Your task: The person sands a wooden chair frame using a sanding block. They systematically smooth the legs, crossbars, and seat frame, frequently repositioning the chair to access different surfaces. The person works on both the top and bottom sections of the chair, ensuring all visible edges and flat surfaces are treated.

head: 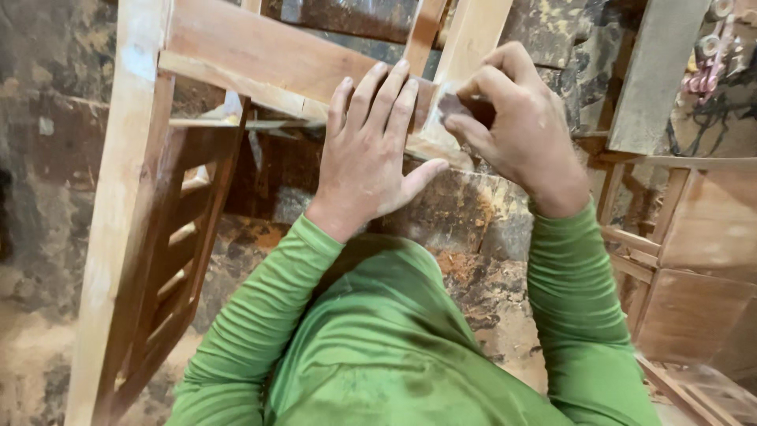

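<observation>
left hand (369, 150) laid flat, palm down, fingers (377, 95) straight and close together, thumb spread out to the side. right hand (512, 118) curled, fingertips pinched together toward the thumb, wrist bent. both forearms in green sleeves, reaching forward and up, hands just beside each other.

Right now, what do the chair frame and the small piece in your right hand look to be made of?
Chair frame: bare, unfinished wood, going by its visible grain, pale dusty surface and lack of gloss. Small piece pinched in the right hand: dark and flat, possibly sandpaper, but too hidden to tell. Left hand rests flat on the rail.
</observation>
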